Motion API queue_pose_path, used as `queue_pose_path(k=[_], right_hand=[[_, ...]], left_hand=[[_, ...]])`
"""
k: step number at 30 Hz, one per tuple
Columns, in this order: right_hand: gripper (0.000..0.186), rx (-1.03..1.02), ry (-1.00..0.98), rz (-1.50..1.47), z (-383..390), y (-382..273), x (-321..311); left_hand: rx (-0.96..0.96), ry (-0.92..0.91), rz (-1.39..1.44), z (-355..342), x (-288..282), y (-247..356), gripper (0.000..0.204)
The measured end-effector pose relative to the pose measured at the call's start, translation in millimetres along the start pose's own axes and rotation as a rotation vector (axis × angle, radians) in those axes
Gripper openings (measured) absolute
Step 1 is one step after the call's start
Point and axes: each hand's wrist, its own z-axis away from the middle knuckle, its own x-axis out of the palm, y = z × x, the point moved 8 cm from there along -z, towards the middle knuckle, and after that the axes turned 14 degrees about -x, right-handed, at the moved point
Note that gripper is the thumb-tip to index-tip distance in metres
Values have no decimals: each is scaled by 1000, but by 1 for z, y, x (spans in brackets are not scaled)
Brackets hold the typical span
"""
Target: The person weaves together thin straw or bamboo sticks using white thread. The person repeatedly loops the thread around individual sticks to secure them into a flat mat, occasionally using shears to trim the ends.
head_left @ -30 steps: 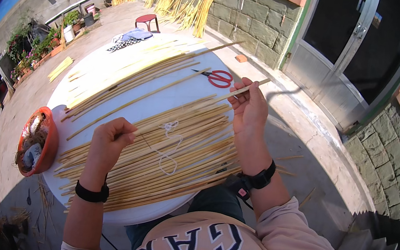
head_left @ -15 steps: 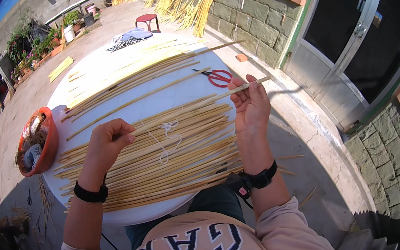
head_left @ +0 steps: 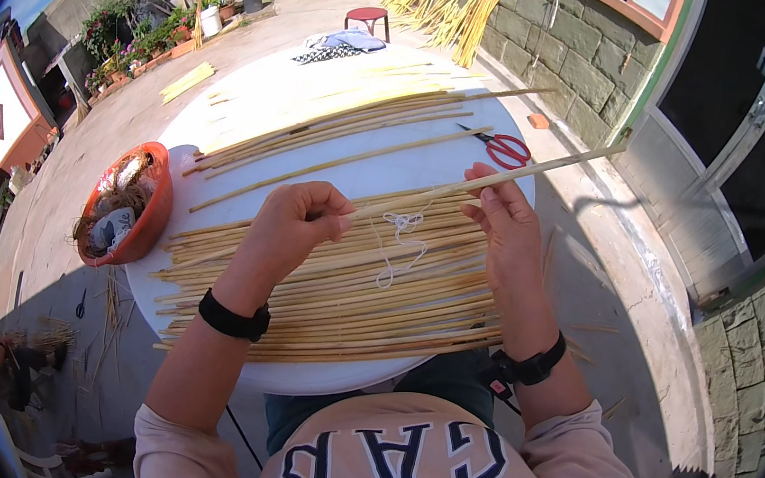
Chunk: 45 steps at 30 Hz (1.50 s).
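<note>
A pale, thin plant stalk (head_left: 554,165) slants across in front of me above the table. My left hand (head_left: 304,220) pinches its left end between thumb and fingers. Further along, my right hand (head_left: 504,218) has its thumb and fingers around the stalk, whose free end sticks out to the right. Under my hands lies a mat-like row of similar stalks (head_left: 326,313), side by side. A loose tangle of white string (head_left: 403,227) rests on the row, between my hands.
The round white table (head_left: 312,381) bears more stalks (head_left: 316,156) at its far side, red-handled scissors (head_left: 508,151) and folded cloth (head_left: 345,41). An orange basin (head_left: 157,211) with fibrous stuff stands at its left. Beyond are a red stool (head_left: 368,16) and stalk bundles (head_left: 481,17) against the wall.
My right hand has slid down the stalk toward my left hand, so more of the stalk sticks out beyond it. The whole view has shifted, with the table now further right.
</note>
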Motion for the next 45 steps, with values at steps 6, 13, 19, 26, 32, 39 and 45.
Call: queue_pose_path(k=[6,13,19,26,32,39,45], right_hand=[[26,-433,-521,420,30,-16,85],[11,-438,-535,546,30,-8,92],[9,-486,-445,533,31,-16,86],[9,-90,-366,110,46,-10,86],[6,57,-372,22,51,-6,91],[7,143,-317,21,52,3,89],[7,161,-294,28,53,6,87]], left_hand=[[-75,-124,76,5,9,5,9],[-89,-175,146,12,8,11,9],[64,27,22,15,-16,31,10],[137,162,-38,6,-13,25,10],[130,179,-64,3,-5,19,10],[102,187,-104,0,-1,15,11],[122,201,-131,1,-1,16,11]])
